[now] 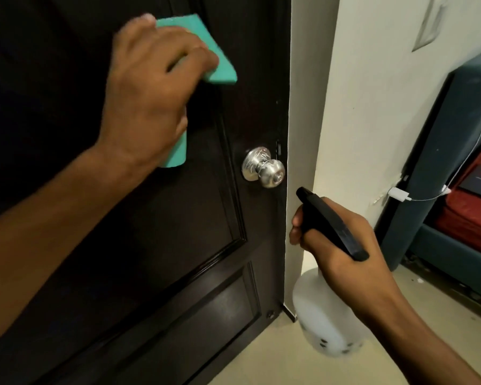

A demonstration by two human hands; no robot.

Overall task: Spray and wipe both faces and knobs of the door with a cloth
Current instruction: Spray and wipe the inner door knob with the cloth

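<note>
From the head view, the left hand [147, 87] presses a teal cloth [220, 62] flat against the dark door [178, 232], up and left of the silver knob [264, 168]. The right hand [342, 245] is curled round a white spray bottle [320, 315] with a black trigger head [331, 223], low beside the cream door frame [308, 107].

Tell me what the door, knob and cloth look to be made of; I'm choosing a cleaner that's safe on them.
Door: seemingly wood or a wood-look veneer, dark brown, semi-gloss; moulded panels catch soft highlights.
Knob: metal, brushed silver; bright reflections and fine scratches on its backplate.
Cloth: looks like a smooth, matte teal synthetic or microfibre, folded flat under the left hand; the weave is too blurred to tell.
</note>
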